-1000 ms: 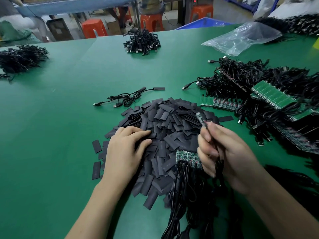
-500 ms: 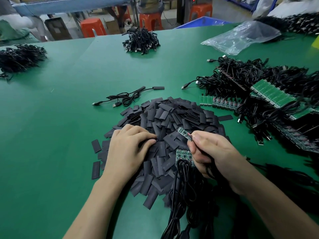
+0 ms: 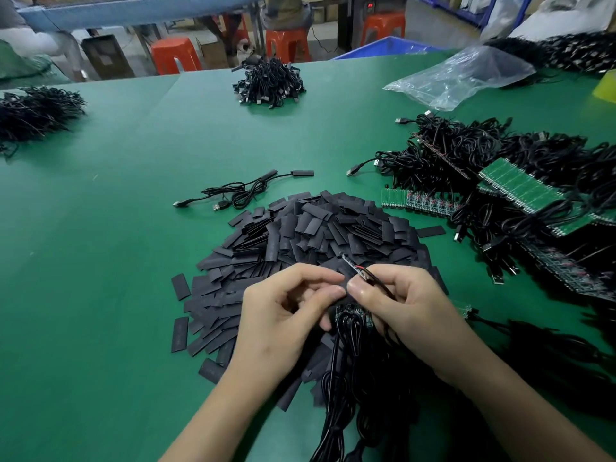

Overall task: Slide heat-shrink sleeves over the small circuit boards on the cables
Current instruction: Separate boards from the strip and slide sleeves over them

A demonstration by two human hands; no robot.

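Small circuit board (image 3: 352, 265), a narrow strip, stuck out up and leftward from the right hand (image 3: 410, 311), pinched at its wired end between thumb and forefinger. Red and black leads ran back over the forefinger into a black cable (image 3: 383, 285). Flat black heat-shrink sleeves (image 3: 316, 228) lay heaped just beyond and beneath both hands' fingers. Couldn't tell whether the curled left hand (image 3: 283, 321) held a sleeve.

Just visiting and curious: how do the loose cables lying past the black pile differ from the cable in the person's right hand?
The loose cables lie coiled on the green table; the held cable is pinched in the right hand. The loose cables end in black covered pieces; the held cable ends in a bare circuit board with red wire showing. Both are thin and black.
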